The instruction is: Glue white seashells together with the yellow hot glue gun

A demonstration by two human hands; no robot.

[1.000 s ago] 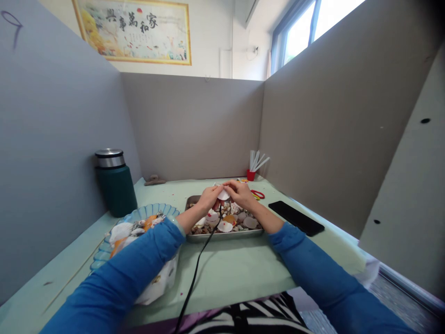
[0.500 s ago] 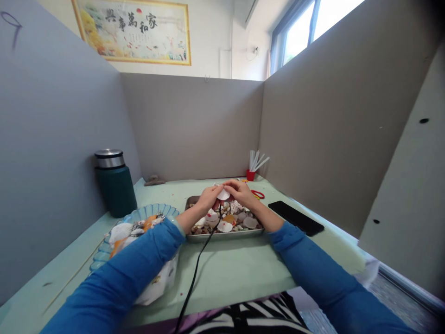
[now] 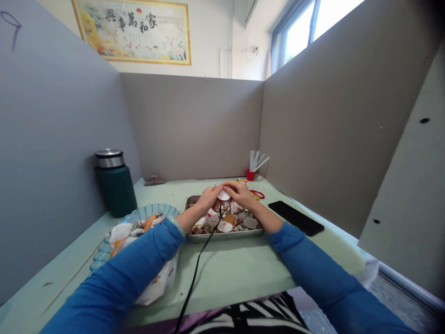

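Note:
Both of my hands meet above a steel tray (image 3: 222,236) filled with shells and small pebbles. My left hand (image 3: 207,198) and my right hand (image 3: 240,195) pinch the same white shell (image 3: 223,195) from either side, fingers closed on it. A black cable (image 3: 194,278) runs from under my left hand down toward my body; what it ends in is hidden by the fingers. Both sleeves are blue.
A blue scalloped plate (image 3: 104,250) with larger shells lies at the left, a dark green flask (image 3: 115,183) behind it. A black phone (image 3: 295,217), red scissors (image 3: 257,194) and a red cup of white sticks (image 3: 251,172) are at the right. Grey partitions enclose the desk.
My hands have shifted very slightly around the shell; the right fingers now cover more of it. Nothing else has moved.

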